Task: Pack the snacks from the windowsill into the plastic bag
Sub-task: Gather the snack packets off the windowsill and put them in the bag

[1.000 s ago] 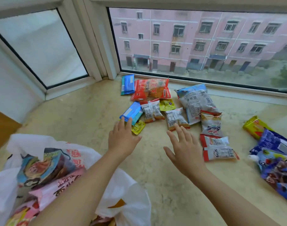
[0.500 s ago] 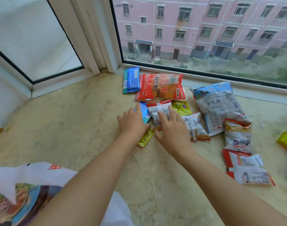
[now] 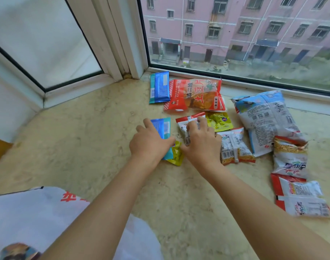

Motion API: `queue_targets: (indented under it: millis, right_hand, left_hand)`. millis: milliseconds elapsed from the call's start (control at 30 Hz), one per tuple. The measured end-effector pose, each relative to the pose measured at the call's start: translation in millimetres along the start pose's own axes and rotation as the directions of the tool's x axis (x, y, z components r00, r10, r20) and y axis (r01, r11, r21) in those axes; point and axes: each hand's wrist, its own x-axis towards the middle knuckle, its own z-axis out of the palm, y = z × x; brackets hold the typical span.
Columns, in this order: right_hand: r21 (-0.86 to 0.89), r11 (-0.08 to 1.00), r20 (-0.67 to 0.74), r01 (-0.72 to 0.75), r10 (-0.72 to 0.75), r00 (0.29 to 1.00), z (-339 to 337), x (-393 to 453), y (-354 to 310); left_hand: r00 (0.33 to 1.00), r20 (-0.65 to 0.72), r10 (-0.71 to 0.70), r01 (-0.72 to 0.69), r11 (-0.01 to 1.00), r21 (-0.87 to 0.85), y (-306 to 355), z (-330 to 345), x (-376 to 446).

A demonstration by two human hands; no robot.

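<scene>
Snack packets lie scattered on the beige stone windowsill (image 3: 85,139). My left hand (image 3: 151,143) lies over a small blue packet (image 3: 163,126), fingers curled on its top and thumb at its right edge. My right hand (image 3: 199,141) curls its fingers round a small red-and-white packet (image 3: 184,126). A little yellow packet (image 3: 176,155) peeks out between the two hands. The white plastic bag (image 3: 38,212) with red print sits at the lower left, under my left forearm, with its opening out of view.
Near the window corner lie another blue packet (image 3: 159,87) and a red chip bag (image 3: 196,94). A yellow-green packet (image 3: 218,121), a striped small packet (image 3: 235,145), a large blue-and-white bag (image 3: 265,117) and several red-and-white packets (image 3: 299,196) lie to the right. Window frames border the sill.
Both hands reached forward from above the sill onto the packets. The left settled on the blue packet and the right on the red-and-white one. The view moved closer.
</scene>
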Motion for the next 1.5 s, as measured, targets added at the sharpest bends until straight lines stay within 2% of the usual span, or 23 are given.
queue_targets:
  millis: [100, 267, 367, 467, 533, 633, 733, 800, 867, 933, 1000, 1100, 1200, 1400, 1500]
  right_hand:
    - [0.08, 0.996, -0.034, -0.038, 0.041, 0.999, -4.3, -8.7, 3.6]
    - [0.177, 0.982, -0.095, -0.065, 0.083, 0.992, -20.7, -30.9, 19.1]
    - [0.191, 0.98, -0.165, -0.056, 0.088, 0.982, -31.4, -41.7, 33.0]
    - [0.19, 0.981, -0.229, -0.042, 0.086, 0.97, -38.9, -50.3, 52.1]
    - [0.193, 0.98, -0.237, -0.038, 0.084, 0.968, -39.6, -54.2, 65.2]
    - [0.177, 0.984, -0.229, -0.018, 0.059, 0.972, -35.9, -58.3, 78.7]
    - [0.216, 0.976, -0.264, 0.008, 0.05, 0.963, -33.7, -61.2, 84.1]
    - [0.287, 0.958, -0.232, -0.008, 0.078, 0.97, -33.2, -61.5, 86.8]
    - [0.328, 0.944, -0.185, -0.042, 0.108, 0.977, -33.4, -61.0, 89.3]
    - [0.372, 0.92, -0.111, -0.125, 0.178, 0.978, -35.1, -60.0, 91.6]
    - [0.402, 0.884, -0.013, -0.238, 0.265, 0.964, -35.1, -58.3, 93.3]
    - [0.373, 0.868, 0.075, -0.329, 0.325, 0.943, -29.7, -55.1, 97.5]
    - [0.327, 0.867, 0.133, -0.375, 0.351, 0.927, -31.5, -49.4, 99.7]
    - [0.224, 0.896, 0.218, -0.384, 0.338, 0.916, -42.7, -39.3, 89.0]
    - [0.278, 0.861, 0.233, -0.427, 0.37, 0.899, -43.7, -38.5, 81.7]
  left_hand:
    - [0.999, 0.051, 0.009, -0.011, 0.999, 0.039, 0.0, 7.0, -18.3]
    - [0.998, 0.056, -0.01, 0.004, 0.995, 0.103, 5.6, 13.7, -33.2]
    - [1.0, 0.014, 0.008, -0.01, 0.992, 0.125, 10.2, 13.5, -26.1]
    - [0.998, 0.011, 0.068, -0.069, 0.974, 0.216, 9.6, 12.7, -14.6]
    - [0.989, 0.038, 0.142, -0.147, 0.965, 0.219, 8.0, 14.5, -9.7]
    - [0.962, 0.028, 0.273, -0.274, 0.954, 0.122, 2.3, 20.8, -7.0]
    - [0.936, -0.045, 0.35, -0.349, 0.936, 0.038, -0.4, 20.5, 0.2]
    - [0.919, -0.009, 0.393, -0.39, 0.914, 0.108, 1.1, 18.2, 6.7]
    - [0.912, 0.105, 0.397, -0.409, 0.902, 0.14, 3.7, 15.9, 10.9]
    - [0.903, 0.164, 0.396, -0.42, 0.893, 0.159, 5.0, 17.0, 12.0]
    - [0.905, 0.163, 0.393, -0.421, 0.883, 0.207, 4.7, 19.1, 10.7]
    - [0.918, 0.132, 0.374, -0.395, 0.884, 0.248, 3.9, 21.5, 6.0]
    - [0.935, 0.118, 0.334, -0.353, 0.912, 0.208, 1.5, 19.8, 3.3]
    - [0.937, 0.262, 0.232, -0.265, 0.96, 0.095, -7.0, 12.0, -8.9]
    - [0.951, 0.257, 0.172, -0.169, 0.985, -0.031, -11.6, 12.3, -16.8]
